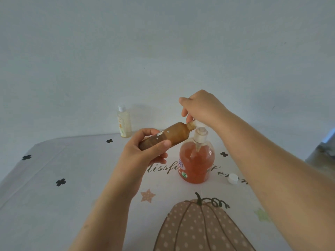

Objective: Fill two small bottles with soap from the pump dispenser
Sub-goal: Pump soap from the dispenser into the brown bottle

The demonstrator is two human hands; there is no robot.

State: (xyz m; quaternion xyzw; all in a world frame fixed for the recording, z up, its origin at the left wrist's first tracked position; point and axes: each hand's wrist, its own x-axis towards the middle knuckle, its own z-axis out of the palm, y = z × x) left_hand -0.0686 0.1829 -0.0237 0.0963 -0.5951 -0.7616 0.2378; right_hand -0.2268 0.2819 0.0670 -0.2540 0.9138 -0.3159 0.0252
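My left hand (pixel 143 154) grips a small brown bottle (pixel 174 135) around its lower half, tilted so its open neck points up and right at the white spout of the pump dispenser (pixel 196 163). The dispenser is a clear bottle of orange soap standing at the middle of the table. My right hand (pixel 201 107) is above the pump head, fingers curled down onto the spout where it meets the bottle's neck. A second small bottle (pixel 124 124), pale yellow with a white cap, stands upright at the table's far edge. The spout tip is hidden by my fingers.
A loose white cap (pixel 233 178) lies on the table to the right of the dispenser, near my right forearm. The table carries a white cloth (pixel 72 178) printed with a pumpkin, stars and lettering. A plain wall stands behind the table.
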